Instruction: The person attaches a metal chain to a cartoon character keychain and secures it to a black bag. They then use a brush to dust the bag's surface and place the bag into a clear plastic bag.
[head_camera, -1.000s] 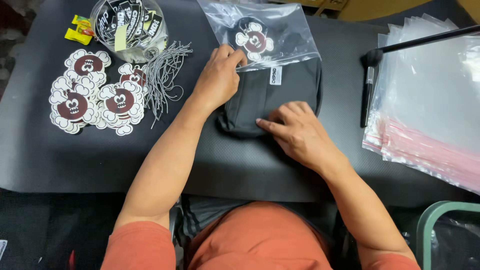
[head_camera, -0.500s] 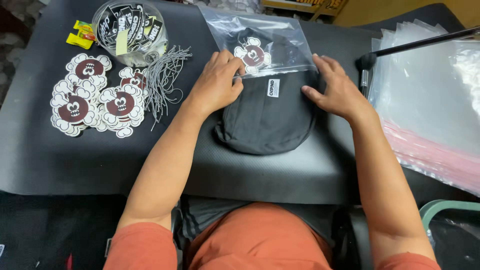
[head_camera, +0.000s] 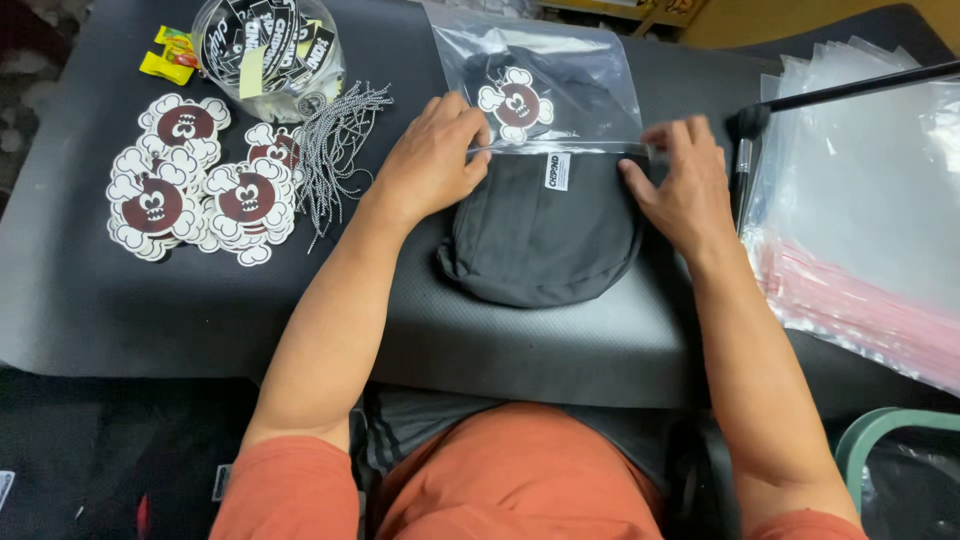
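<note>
Left hand (head_camera: 432, 158) and right hand (head_camera: 682, 182), set apart, each pinch the mouth of a clear plastic bag (head_camera: 540, 85) at opposite corners; the folded black garment (head_camera: 540, 235) lies half inside it on the dark mat (head_camera: 150, 300); 1 sticker pile (head_camera: 190, 190) lies left.

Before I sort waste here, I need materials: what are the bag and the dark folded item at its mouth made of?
Clear bag: seemingly thin glossy plastic film, see-through, shiny creases. Black folded garment: soft matte woven or knit fabric with seams and a small sewn label; fibre unclear. Left hand and right hand pinch the bag's mouth.
</note>
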